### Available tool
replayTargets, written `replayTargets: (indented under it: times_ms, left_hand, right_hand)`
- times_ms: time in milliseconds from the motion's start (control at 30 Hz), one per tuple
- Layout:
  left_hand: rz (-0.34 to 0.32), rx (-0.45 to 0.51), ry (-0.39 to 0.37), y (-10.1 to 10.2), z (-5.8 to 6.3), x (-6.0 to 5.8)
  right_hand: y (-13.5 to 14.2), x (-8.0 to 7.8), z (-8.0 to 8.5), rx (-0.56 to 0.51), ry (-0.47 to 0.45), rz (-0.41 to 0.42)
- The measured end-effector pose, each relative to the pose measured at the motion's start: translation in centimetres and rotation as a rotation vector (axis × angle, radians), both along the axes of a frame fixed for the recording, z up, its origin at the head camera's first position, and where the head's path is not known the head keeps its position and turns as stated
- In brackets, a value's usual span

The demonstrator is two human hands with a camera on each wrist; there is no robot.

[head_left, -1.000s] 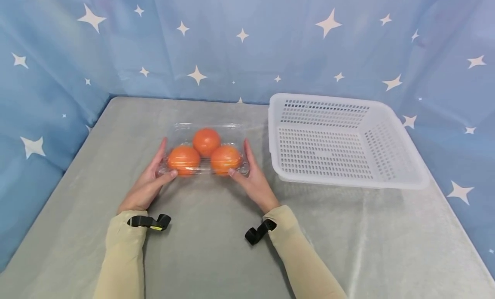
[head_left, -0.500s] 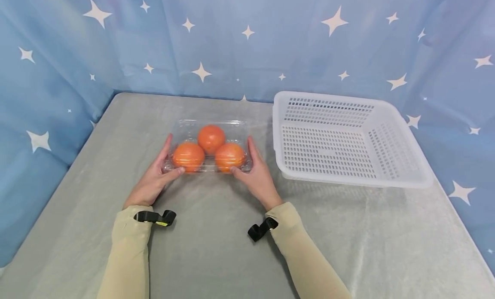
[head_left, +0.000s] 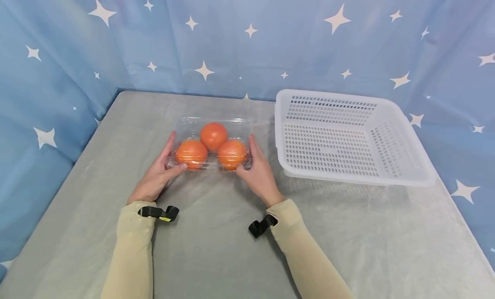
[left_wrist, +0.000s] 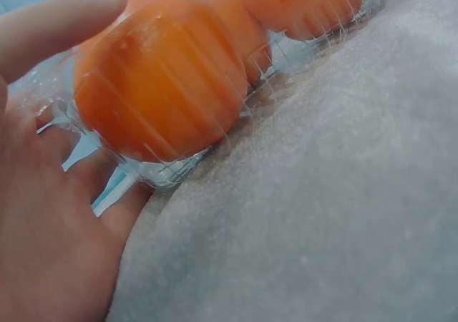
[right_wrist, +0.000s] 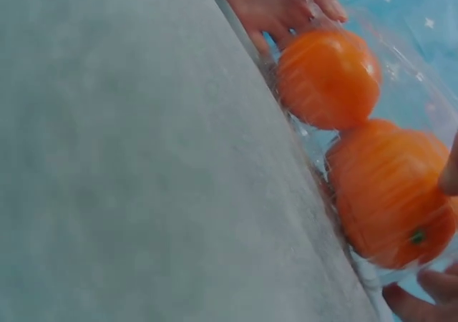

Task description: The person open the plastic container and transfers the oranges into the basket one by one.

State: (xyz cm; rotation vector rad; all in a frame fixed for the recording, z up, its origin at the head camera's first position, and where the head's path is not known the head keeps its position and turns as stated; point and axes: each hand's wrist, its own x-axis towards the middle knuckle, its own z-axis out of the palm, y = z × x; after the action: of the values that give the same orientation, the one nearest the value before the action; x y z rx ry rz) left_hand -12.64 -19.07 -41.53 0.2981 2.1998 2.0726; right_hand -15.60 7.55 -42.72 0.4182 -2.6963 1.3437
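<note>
Three oranges sit in a clear plastic container (head_left: 211, 165) on the grey cloth in the head view. The back orange (head_left: 213, 136) lies between and behind the left front orange (head_left: 191, 154) and the right front orange (head_left: 232, 154). My left hand (head_left: 157, 176) holds the container's left end, thumb over its front edge and fingers along the side. At the opposite end my right hand (head_left: 260, 173) grips it likewise. Up close in the left wrist view, an orange (left_wrist: 161, 79) shows through the ribbed plastic. A green stem spot marks an orange (right_wrist: 393, 200) in the right wrist view.
A white perforated plastic basket (head_left: 328, 173) stands to the right of the container, with a narrow gap between them. Grey cloth (head_left: 209, 247) covers the table. Behind and at the sides hangs a blue star-patterned curtain (head_left: 247, 54).
The whole head view has shifted slightly to the right and up. The container keeps about the same place beside the basket, held by both hands. My right thumb has slid slightly at the front edge.
</note>
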Motion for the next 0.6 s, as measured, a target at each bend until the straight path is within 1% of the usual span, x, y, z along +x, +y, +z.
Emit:
replayTargets:
  times_ms: [200,433,500,600]
  left_hand:
    - [-0.004,-0.006,-0.003,0.0,0.0,-0.2]
    - [0.002,-0.017,-0.005,0.0,0.0,-0.3]
    - [0.003,-0.014,-0.013,-0.1,-0.2,-0.3]
    - [0.012,-0.015,-0.016,-0.4,-0.7,-0.3]
  right_hand:
    - [-0.2,0.0,-0.6,-0.107,-0.005,-0.020]
    - [0.2,-0.2,-1.4,-0.269,-0.035,-0.005]
    - [0.2,-0.2,-1.5,-0.302,-0.042,0.007]
    - [0.2,-0.1,-1.5,-0.322,-0.046,0.021]
